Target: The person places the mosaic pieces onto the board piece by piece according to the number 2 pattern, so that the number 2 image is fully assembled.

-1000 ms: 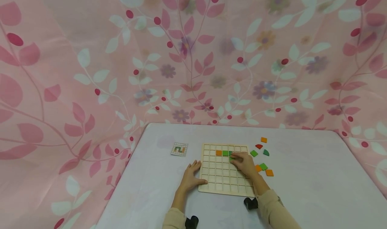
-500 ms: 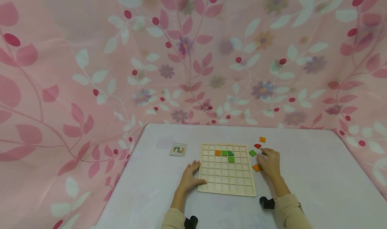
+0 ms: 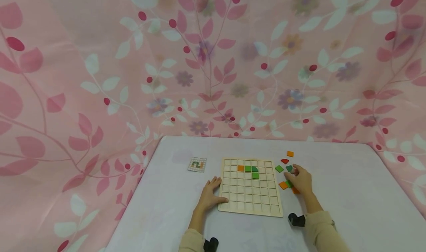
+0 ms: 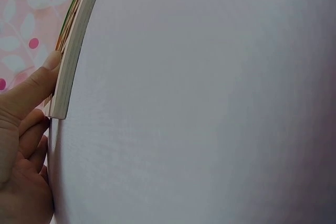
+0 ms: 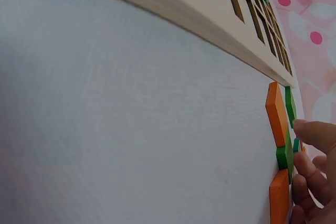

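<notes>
A wooden grid board (image 3: 246,192) lies flat on the white table, with an orange square tile (image 3: 240,168), two green square tiles (image 3: 255,175) and a dark green quarter-round tile (image 3: 254,168) in its cells. My left hand (image 3: 209,194) rests at the board's left edge, fingers extended along the side and thumb (image 4: 39,82) on its near left corner. Right of the board, my right hand (image 3: 302,180) reaches over loose tiles. Its fingertips are at another dark green quarter-round tile (image 3: 289,168); in the right wrist view thumb and finger stand parted around this piece (image 5: 297,145).
A small pattern card (image 3: 197,164) lies left of the board. Around my right hand are a red rounded tile (image 3: 284,161), green tiles (image 3: 279,168) and several orange tiles (image 3: 290,154). A pink floral cloth (image 3: 213,78) hangs behind the table.
My right hand has left a green square tile on the board and moved right to the loose tiles. The loose quarter-round tile has shifted slightly left. My left hand stays in place.
</notes>
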`<act>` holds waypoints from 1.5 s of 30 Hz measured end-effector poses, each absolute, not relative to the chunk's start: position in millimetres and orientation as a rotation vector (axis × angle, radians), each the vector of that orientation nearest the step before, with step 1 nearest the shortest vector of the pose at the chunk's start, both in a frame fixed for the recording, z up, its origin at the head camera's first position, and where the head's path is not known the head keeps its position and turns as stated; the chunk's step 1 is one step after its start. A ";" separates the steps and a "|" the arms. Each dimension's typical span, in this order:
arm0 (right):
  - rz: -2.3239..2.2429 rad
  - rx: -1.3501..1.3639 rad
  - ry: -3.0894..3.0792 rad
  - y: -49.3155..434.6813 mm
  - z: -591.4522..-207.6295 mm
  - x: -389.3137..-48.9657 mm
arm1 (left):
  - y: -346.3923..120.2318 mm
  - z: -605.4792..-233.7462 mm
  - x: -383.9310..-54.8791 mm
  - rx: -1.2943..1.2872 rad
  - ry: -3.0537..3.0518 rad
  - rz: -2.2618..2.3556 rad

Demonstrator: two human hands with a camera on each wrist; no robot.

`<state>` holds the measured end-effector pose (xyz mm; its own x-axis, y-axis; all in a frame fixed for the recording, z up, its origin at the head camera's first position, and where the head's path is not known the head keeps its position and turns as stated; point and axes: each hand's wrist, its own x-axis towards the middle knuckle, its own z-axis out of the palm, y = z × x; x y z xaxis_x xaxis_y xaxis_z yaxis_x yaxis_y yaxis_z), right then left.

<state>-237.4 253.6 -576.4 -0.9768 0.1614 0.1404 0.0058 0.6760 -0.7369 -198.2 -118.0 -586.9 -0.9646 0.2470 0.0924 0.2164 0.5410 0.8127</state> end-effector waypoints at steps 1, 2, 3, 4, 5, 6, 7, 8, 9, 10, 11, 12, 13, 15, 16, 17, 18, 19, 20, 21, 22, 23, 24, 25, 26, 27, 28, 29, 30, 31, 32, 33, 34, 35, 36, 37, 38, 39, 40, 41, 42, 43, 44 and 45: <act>1.185 -0.127 -2.691 253.3 -576.2 -237.8 | -117.8 -586.7 -198.3 0.402 2.721 1.443; 1.200 -0.121 -2.679 253.5 -576.5 -238.8 | -117.6 -586.6 -198.4 0.402 2.722 1.443; 1.215 -0.115 -2.664 254.2 -577.0 -240.0 | -117.4 -586.7 -198.6 0.402 2.723 1.443; 1.219 -0.104 -2.659 255.4 -577.6 -241.2 | -117.3 -586.8 -198.5 0.401 2.722 1.444; 1.222 -0.091 -2.664 256.9 -578.6 -242.7 | -117.3 -587.1 -198.6 0.400 2.724 1.442; 1.211 -0.067 -2.669 258.6 -579.7 -244.6 | -117.4 -587.8 -198.7 0.398 2.724 1.441; 1.190 -0.036 -2.685 260.7 -581.0 -246.5 | -117.3 -588.2 -198.6 0.388 2.719 1.445; 1.176 0.001 -2.700 262.4 -581.7 -248.2 | -117.4 -588.8 -198.6 0.385 2.719 1.440; 1.164 0.045 -2.716 264.3 -582.7 -249.8 | -117.5 -589.3 -198.6 0.392 2.725 1.436; 1.154 0.094 -2.732 266.0 -583.3 -251.3 | -117.5 -589.8 -198.5 0.391 2.728 1.432; 1.161 0.134 -2.740 267.6 -583.7 -252.6 | -117.5 -590.3 -198.5 0.397 2.733 1.430; 1.172 0.168 -2.741 268.7 -583.9 -253.6 | -117.5 -590.6 -198.4 0.399 2.736 1.429; 1.183 0.183 -2.745 269.6 -584.1 -254.2 | -117.5 -590.7 -198.3 0.403 2.739 1.429; 1.218 0.171 -2.740 270.5 -584.8 -254.7 | -117.5 -590.9 -198.3 0.411 2.745 1.427; 1.217 0.154 -2.739 270.2 -585.3 -254.2 | -117.5 -590.7 -198.2 0.407 2.742 1.428; 1.217 0.127 -2.738 270.0 -586.0 -253.7 | -117.5 -590.5 -198.2 0.412 2.743 1.430; 1.216 0.100 -2.733 269.5 -586.8 -253.0 | -117.5 -590.3 -198.2 0.414 2.743 1.429; 1.205 0.074 -2.727 269.1 -587.7 -252.2 | -117.6 -589.8 -198.1 0.412 2.742 1.426; 1.204 0.048 -2.720 268.3 -588.2 -251.1 | -117.7 -589.4 -198.1 0.415 2.747 1.419; 1.194 0.023 -2.712 267.6 -588.5 -249.9 | -117.8 -588.8 -198.1 0.410 2.744 1.419; 1.187 0.005 -2.699 266.6 -588.1 -248.5 | -117.8 -588.4 -198.2 0.409 2.742 1.420; 1.189 -0.015 -2.687 266.0 -587.6 -247.2 | -117.8 -588.0 -198.2 0.405 2.739 1.419; 1.186 -0.032 -2.680 265.3 -586.6 -245.8 | -117.9 -587.7 -198.4 0.401 2.737 1.418; 1.181 -0.050 -2.679 264.6 -585.3 -244.5 | -117.9 -587.3 -198.5 0.396 2.734 1.418; 1.180 -0.066 -2.679 263.9 -583.9 -243.4 | -117.8 -587.1 -198.5 0.396 2.732 1.421; 1.175 -0.082 -2.682 263.5 -582.6 -242.5 | -117.7 -586.9 -198.5 0.389 2.725 1.427; 1.176 -0.099 -2.690 263.2 -581.4 -241.9 | -117.6 -586.9 -198.5 0.391 2.724 1.428; 1.178 -0.120 -2.704 263.1 -580.7 -241.8 | -117.6 -586.9 -198.5 0.394 2.727 1.424; 1.179 -0.141 -2.715 262.9 -580.2 -242.0 | -117.6 -586.7 -198.3 0.395 2.728 1.425; 1.186 -0.160 -2.720 262.8 -580.2 -242.3 | -117.6 -586.6 -198.0 0.392 2.725 1.429; 1.197 -0.180 -2.722 262.5 -580.3 -242.6 | -117.6 -586.4 -197.6 0.399 2.728 1.425; 1.210 -0.201 -2.722 262.3 -580.6 -243.1 | -117.7 -586.4 -197.6 0.398 2.727 1.426; 1.224 -0.219 -2.721 261.9 -581.1 -243.4 | -117.8 -586.2 -197.5 0.397 2.726 1.428; 1.236 -0.231 -2.713 261.4 -581.6 -243.5 | -117.8 -586.1 -197.4 0.395 2.724 1.431; 1.242 -0.240 -2.704 260.9 -582.2 -243.4 | -117.8 -585.8 -197.2 0.390 2.719 1.437; 1.245 -0.244 -2.695 260.4 -582.9 -243.1 | -117.8 -585.7 -197.3 0.387 2.715 1.440; 1.246 -0.244 -2.684 260.0 -583.5 -242.7 | -117.8 -585.7 -197.3 0.385 2.714 1.439; 1.235 -0.238 -2.675 259.7 -584.2 -242.3 | -117.7 -586.0 -197.5 0.375 2.709 1.443; 1.222 -0.231 -2.667 259.3 -584.8 -241.7 | -117.6 -586.1 -197.6 0.374 2.710 1.440; 1.209 -0.225 -2.656 258.9 -585.1 -241.1 | -117.4 -586.3 -197.9 0.374 2.714 1.434; 1.194 -0.218 -2.641 258.6 -585.5 -240.4 | -117.3 -586.7 -198.2 0.373 2.718 1.427; 1.186 -0.211 -2.623 258.0 -585.6 -239.6 | -117.1 -587.2 -198.5 0.375 2.725 1.419; 1.185 -0.203 -2.604 257.2 -585.8 -238.6 | -117.0 -587.7 -198.7 0.378 2.729 1.414; 1.183 -0.193 -2.584 255.8 -585.7 -237.5 | -116.9 -587.9 -198.7 0.385 2.735 1.412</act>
